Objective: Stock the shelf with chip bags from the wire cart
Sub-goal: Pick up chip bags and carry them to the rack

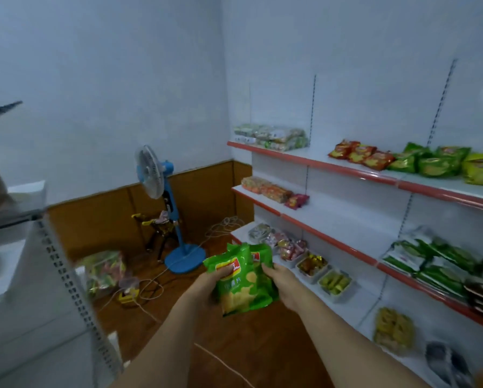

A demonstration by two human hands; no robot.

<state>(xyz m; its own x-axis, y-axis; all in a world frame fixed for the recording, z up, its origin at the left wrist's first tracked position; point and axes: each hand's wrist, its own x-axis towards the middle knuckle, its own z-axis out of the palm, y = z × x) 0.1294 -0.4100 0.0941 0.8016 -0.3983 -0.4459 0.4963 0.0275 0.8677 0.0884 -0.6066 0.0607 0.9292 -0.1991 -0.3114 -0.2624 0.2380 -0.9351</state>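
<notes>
Both hands clamp the green chip bags point(244, 278) between them: the left hand point(209, 284) closes its grip on the near left edge, thumb on the printed face, while the right hand point(283, 285) presses in on the right edge. At least two bags seem stacked together, a second top edge peeking out behind the first, so the two-sided squeeze probably keeps the slippery stack from fanning apart. They are carried in mid-air over the wooden floor point(234, 340), just off the front edge of the shelf unit point(346, 239) on the right, not yet set down. The front bag shows a red-and-yellow logo and pale chip pictures; below the logo sit a few characters too blurred to read. On the top shelf point(355, 170), matching green bags point(428, 162) lie between red bags point(360, 154) and yellow ones point(482, 169), which suggests where this stack belongs. No wire cart is visible. A blue fan point(161, 191) stands in the far corner.
</notes>
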